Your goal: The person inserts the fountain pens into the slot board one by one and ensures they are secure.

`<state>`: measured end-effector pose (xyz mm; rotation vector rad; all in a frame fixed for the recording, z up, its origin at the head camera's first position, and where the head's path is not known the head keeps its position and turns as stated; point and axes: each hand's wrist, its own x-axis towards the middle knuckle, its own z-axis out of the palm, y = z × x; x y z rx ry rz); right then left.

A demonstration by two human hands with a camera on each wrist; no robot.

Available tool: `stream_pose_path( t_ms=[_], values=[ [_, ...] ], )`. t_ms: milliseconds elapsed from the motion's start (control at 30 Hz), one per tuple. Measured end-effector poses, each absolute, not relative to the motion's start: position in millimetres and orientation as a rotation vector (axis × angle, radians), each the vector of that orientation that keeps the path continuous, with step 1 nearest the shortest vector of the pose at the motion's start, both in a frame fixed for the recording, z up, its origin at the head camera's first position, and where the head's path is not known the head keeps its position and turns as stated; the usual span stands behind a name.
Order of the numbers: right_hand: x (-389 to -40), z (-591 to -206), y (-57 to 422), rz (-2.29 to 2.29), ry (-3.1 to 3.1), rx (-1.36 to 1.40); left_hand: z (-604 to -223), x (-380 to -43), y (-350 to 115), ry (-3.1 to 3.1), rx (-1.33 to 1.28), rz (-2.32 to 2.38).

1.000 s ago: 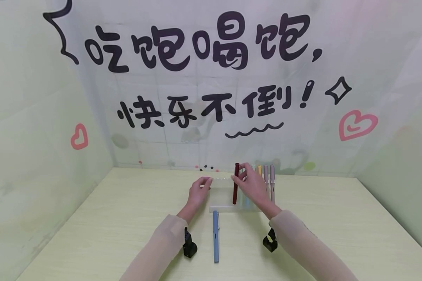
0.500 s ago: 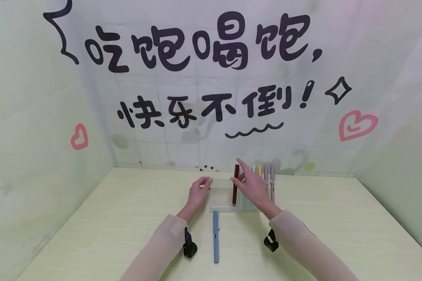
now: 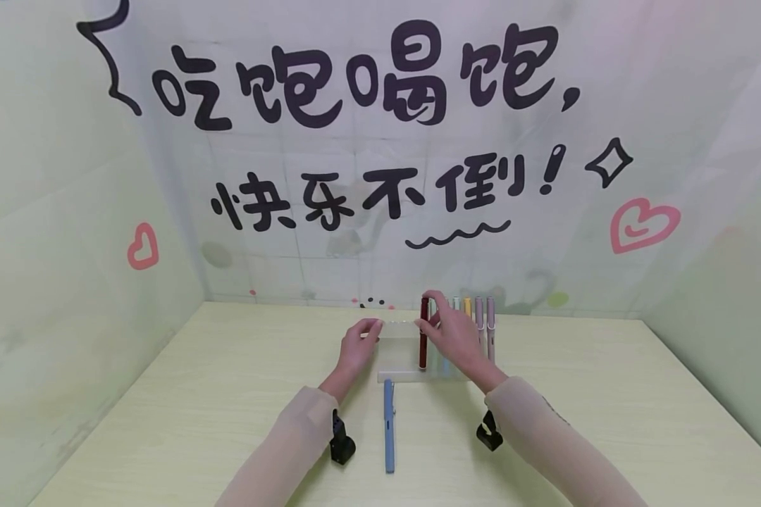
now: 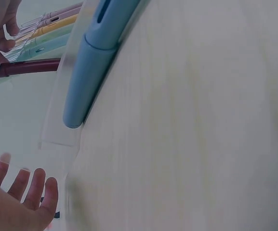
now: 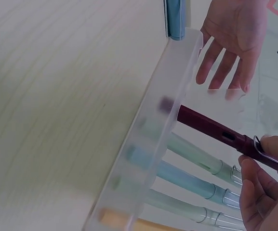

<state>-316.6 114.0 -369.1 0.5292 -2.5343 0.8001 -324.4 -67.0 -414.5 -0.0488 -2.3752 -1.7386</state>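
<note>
A clear pen rack (image 3: pixel 401 377) with a frosted front ledge stands toward the back of the table. My right hand (image 3: pixel 454 336) pinches a dark red pen (image 3: pixel 423 346), its index finger bent over the pen's top. In the right wrist view the lower end of this dark red pen (image 5: pixel 201 121) sits behind the ledge. Farther left, my left hand (image 3: pixel 356 350) holds the rack's upper left edge. In the left wrist view several fingers (image 4: pixel 35 190) of that hand show, slightly bent.
Several pale green, blue, yellow (image 3: pixel 468 306) and purple pens (image 3: pixel 491 317) stand in the rack on the right, partly hidden by the right hand. A blue pen (image 3: pixel 390 429) lies on the table (image 3: pixel 260 373) before the rack. A printed cloth (image 3: pixel 380 267) hangs behind.
My right index finger lifted off the dark red pen, straightened, then came down on its top. The pen has shifted slightly left and stands straighter. My left hand has stayed in place.
</note>
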Motion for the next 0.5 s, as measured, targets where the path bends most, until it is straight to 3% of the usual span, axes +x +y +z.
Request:
stream_pose_path(
  t_ms=[500],
  values=[
    [-323.6,-371.2,120.1,0.838,-2.516,0.631,-415.4,-324.8,-68.4,-2.360,-0.086,-1.737]
  ],
)
